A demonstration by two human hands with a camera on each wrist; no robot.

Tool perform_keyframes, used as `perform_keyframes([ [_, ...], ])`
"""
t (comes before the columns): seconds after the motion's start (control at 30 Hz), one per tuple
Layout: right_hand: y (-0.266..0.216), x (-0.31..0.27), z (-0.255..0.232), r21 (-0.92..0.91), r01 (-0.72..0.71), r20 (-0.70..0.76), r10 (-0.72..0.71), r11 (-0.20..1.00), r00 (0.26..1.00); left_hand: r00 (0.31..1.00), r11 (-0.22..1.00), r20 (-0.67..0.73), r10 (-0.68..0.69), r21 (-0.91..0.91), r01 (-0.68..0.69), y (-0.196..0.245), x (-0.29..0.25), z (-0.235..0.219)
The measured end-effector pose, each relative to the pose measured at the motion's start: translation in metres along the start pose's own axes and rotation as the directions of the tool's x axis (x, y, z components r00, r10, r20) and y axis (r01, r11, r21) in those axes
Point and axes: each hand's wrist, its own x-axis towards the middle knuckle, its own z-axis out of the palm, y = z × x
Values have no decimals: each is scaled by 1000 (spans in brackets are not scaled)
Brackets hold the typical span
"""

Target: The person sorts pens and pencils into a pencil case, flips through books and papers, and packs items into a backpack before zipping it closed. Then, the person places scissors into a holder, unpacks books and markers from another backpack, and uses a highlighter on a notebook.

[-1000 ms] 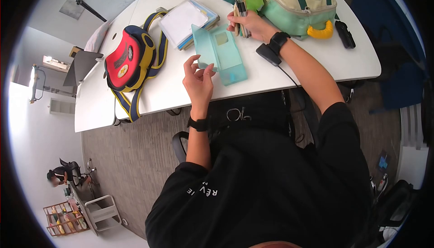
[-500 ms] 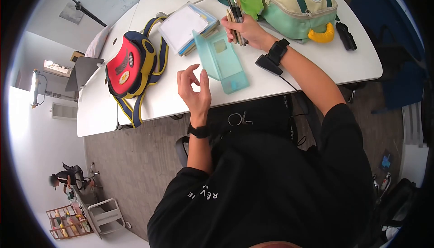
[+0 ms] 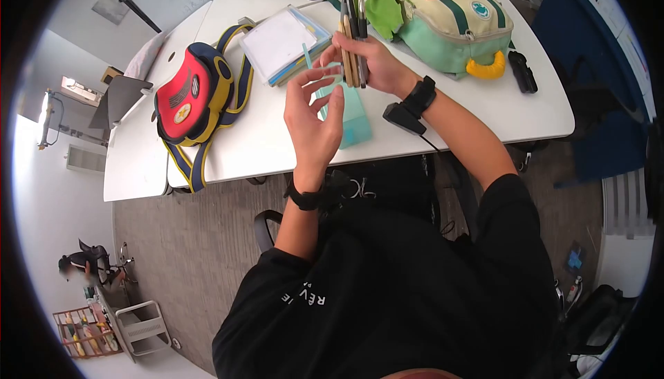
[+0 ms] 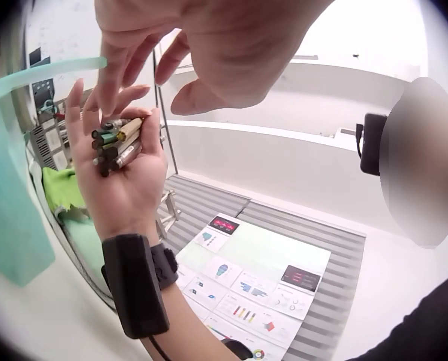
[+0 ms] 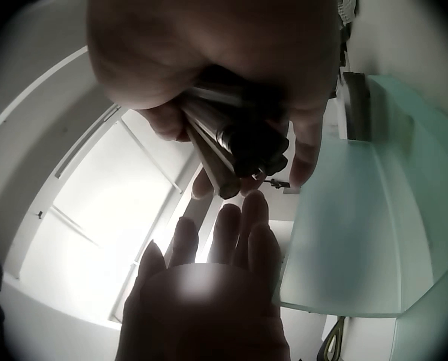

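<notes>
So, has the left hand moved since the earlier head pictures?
Yes: judged against the red bag, the left hand has moved right, farther from the bag and toward the pens.

Smooth, translucent plastic box [image 3: 355, 124]

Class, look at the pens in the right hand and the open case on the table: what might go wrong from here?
The right hand holds many pens in one bundle, so some might slip out and scatter.
The upright lid is close to the left hand, which might knock it over.
The case lies near the edge of the table, so a bump might push it off.
</notes>
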Motion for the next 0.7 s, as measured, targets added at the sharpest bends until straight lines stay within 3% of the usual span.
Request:
perform_keyframes([
  [0.07, 1, 0, -2, -7, -5, 37, 5, 1000, 999, 997, 988, 51, -57, 146, 49, 14, 6, 1],
  [0.2, 5, -3, 7, -30, 22, 84, -19, 999, 996, 990, 962, 53, -128, 249, 111, 27, 11, 1],
  [0.27, 6, -5, 12, -59, 87, 67, -83, 994, 994, 994, 939, 69, -85, 339, 57, 22, 13, -5],
  [0.43, 8, -3, 12, 14, 80, 72, -81, 997, 994, 982, 839, 186, 21, 532, -118, 15, 4, -9],
  [0.57, 7, -3, 6, 20, 61, 32, -61, 998, 998, 984, 760, 176, -29, 643, -92, 8, -2, -17],
  [0.63, 9, -2, 4, -66, -5, -75, 0, 998, 997, 983, 796, 176, -52, 602, -66, -5, -9, -21],
  [0.7, 15, 1, -4, -86, -26, -89, 18, 996, 996, 981, 770, 195, -23, 629, -107, -15, -15, -24],
])
